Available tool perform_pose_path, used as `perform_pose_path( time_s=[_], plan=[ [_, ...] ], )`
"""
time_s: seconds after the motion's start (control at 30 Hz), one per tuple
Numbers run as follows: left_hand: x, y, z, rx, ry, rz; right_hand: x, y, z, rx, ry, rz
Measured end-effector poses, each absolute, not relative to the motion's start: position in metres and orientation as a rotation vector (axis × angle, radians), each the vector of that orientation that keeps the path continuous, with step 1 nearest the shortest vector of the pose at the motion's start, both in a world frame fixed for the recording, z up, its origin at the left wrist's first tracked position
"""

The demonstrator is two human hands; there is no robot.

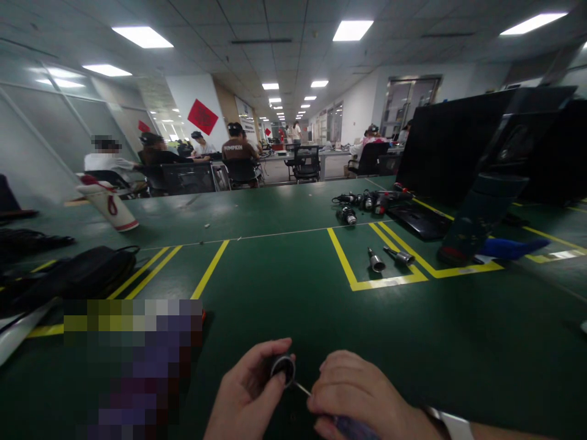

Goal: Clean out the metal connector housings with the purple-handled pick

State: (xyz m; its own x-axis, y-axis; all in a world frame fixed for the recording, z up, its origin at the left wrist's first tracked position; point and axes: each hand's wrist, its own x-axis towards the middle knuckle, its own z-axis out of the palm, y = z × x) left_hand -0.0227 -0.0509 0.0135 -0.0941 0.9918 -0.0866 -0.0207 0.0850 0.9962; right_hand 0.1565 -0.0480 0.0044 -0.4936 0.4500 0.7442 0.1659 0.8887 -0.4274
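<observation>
At the bottom centre my left hand [245, 394] is closed round a small black cylindrical part [282, 367] with a round metal-rimmed end facing me. My right hand [360, 394] is closed on a screwdriver with a purple handle [351, 428]; its thin metal shaft [302, 388] points left and touches the part's rim. Both hands hover just above the green table mat [293, 293]. A light wristband shows on my right wrist [452, 423].
Two metal cylinders [387, 258] lie in a yellow-taped box. Beyond are several black parts [367, 201], a black tray [419, 220], a dark monitor stand [481, 208] and a blue object [511, 247]. A black bag [82, 272] and paper cup [112, 208] sit left. Other people sit at far desks.
</observation>
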Motion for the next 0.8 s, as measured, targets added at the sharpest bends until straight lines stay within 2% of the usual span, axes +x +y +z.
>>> perform_pose_path(
  time_s=[0.3,0.8],
  plan=[
    [-0.0236,-0.0476,0.0116,1.026,1.298,1.208,0.1528,-0.0501,0.0008,-0.461,-2.154,0.194],
    [-0.024,-0.0481,0.0099,1.093,1.294,1.181,0.1557,-0.0551,0.0053,-0.515,-2.225,0.308]
  ],
)
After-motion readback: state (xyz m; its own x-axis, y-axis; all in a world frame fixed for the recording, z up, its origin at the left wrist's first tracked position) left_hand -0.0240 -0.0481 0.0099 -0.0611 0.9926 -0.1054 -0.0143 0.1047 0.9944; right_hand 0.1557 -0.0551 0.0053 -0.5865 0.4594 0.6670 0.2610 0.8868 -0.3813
